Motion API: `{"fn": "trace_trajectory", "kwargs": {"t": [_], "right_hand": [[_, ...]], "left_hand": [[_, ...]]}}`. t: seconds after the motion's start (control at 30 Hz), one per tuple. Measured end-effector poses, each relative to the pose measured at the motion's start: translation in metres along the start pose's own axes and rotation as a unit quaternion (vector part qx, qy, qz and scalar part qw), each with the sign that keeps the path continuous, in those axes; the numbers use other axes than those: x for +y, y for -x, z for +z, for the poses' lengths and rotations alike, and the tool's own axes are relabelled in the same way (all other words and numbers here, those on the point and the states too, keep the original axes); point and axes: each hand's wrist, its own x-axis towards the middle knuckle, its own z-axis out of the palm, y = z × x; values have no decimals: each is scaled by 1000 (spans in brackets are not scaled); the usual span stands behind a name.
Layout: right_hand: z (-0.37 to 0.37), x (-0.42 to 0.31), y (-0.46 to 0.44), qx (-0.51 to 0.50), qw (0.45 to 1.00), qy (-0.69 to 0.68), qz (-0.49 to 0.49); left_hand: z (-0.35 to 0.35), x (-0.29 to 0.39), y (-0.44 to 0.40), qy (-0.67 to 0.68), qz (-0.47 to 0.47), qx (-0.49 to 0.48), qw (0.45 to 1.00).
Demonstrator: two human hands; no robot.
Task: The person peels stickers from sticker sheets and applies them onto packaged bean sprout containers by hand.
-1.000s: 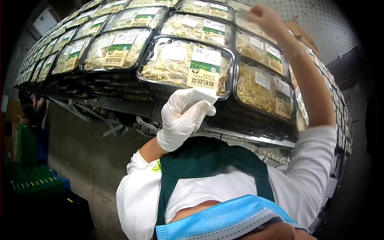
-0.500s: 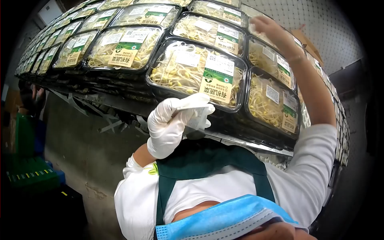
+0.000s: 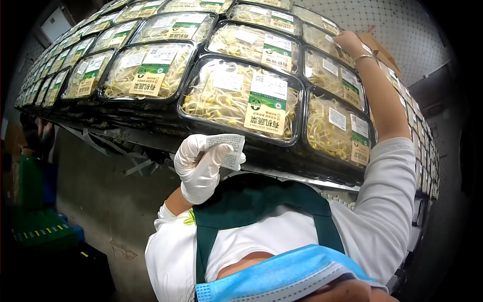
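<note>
My left hand (image 3: 198, 166), in a white glove, is closed around a small sheet of printed white labels (image 3: 226, 153). It is below the front row of packs. My bare right hand (image 3: 350, 44) reaches to a pack in a back row on the right, its fingers curled down at the lid. Whether anything is between those fingers is hidden. A white label (image 3: 330, 39) shows beside them. Nearest to me lies a black tray of bean sprouts (image 3: 214, 100) under a clear lid, with a white label and a green and tan label.
Many similar sprout packs (image 3: 146, 70) stand in stacked rows across the table and along the right. A cardboard box (image 3: 380, 50) is behind my right wrist. Green crates (image 3: 40, 221) stand at lower left, near another person's hand (image 3: 43, 127).
My right hand has come down onto the back-row pack, its fingers now curled. My left hand has moved slightly left and down, turning the label sheet so its printed face shows.
</note>
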Motion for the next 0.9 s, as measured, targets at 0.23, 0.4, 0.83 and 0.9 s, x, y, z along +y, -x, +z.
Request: {"fn": "trace_trajectory", "kwargs": {"t": [0.23,0.4,0.83,0.9], "right_hand": [[-5,-9,-8,-22,975,-164,-149],[14,-24,22,99,984,49,-138],[-80,-130,204,-177,784,-378,-460],[-87,-145,260,-150,694,-415,-569]], "left_hand": [[-4,1,1,-50,-8,-31,998],[-3,3,1,-55,-16,-74,996],[11,5,-5,40,-21,-24,999],[6,-7,-8,-45,59,2,997]]}}
